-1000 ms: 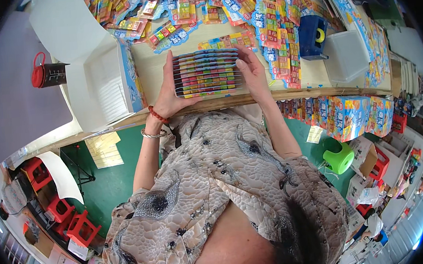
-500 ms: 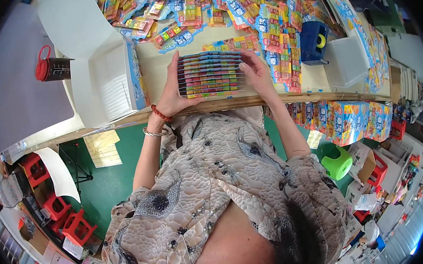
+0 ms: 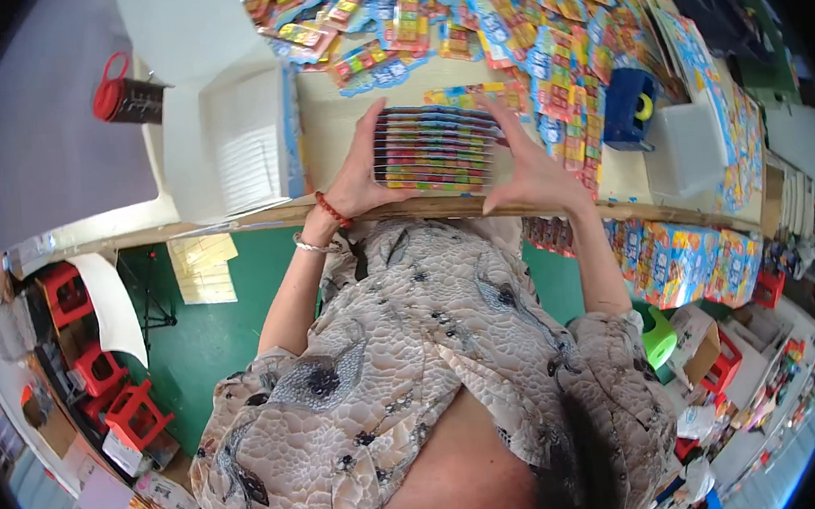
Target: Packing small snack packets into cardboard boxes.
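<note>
I have a stack of colourful flat packets (image 3: 436,149) pressed between my two hands, just above the near edge of the tabletop (image 3: 340,131). My left hand (image 3: 360,172) has its grip clenched on the stack's left end, fingers curled over the top; my right hand (image 3: 524,154) braces the right end with fingers spread along that side. The stack looks squared, its edges fairly even, so I judge I am at the gathering and aligning step. More loose packets (image 3: 504,27) lie scattered across the far tabletop, well apart from my hands. An open white cardboard box (image 3: 231,139) sits just to the left of my left hand. The next move, I judge, calls for even pressure from both sides so that no packet slides out of line.
</note>
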### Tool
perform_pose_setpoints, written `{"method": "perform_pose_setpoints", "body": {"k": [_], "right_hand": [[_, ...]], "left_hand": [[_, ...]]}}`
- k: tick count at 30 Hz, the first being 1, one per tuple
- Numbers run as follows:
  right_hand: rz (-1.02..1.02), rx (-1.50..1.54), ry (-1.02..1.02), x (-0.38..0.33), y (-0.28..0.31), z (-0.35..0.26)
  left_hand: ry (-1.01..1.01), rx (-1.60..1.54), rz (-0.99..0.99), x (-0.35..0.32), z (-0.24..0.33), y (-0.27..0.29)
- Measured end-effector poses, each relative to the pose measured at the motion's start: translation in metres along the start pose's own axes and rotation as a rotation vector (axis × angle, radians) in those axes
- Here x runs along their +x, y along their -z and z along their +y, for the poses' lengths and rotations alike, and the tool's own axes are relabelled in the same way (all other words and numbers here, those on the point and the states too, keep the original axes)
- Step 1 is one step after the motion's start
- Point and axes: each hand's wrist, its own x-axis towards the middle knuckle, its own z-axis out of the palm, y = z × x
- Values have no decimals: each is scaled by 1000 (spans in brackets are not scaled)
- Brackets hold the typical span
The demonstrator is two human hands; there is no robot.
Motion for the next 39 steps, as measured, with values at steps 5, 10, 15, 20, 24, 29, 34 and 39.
{"method": "perform_pose_setpoints", "body": {"k": [5, 10, 15, 20, 24, 29, 34, 39], "right_hand": [[116, -294, -1, -1, -18, 3], [172, -330, 89, -6, -29, 9], [235, -329, 175, -12, -32, 7], [312, -393, 435, 40, -33, -86], [270, -289, 568, 126, -78, -142], [84, -349, 412, 171, -109, -117], [-71, -526, 245, 167, -96, -107], [-179, -591, 183, 172, -90, -105]], "left_hand": [[-59, 84, 2, 3, 6, 2], [-126, 90, -64, 0, 24, 13], [-179, 275, -31, -13, 58, 25], [-376, 486, 109, -19, 124, 120], [-202, 420, 137, -40, 130, 220], [-12, 294, 18, -56, 60, 245], [140, 204, 4, -58, 50, 220], [197, 176, -34, -51, 44, 223]]}}
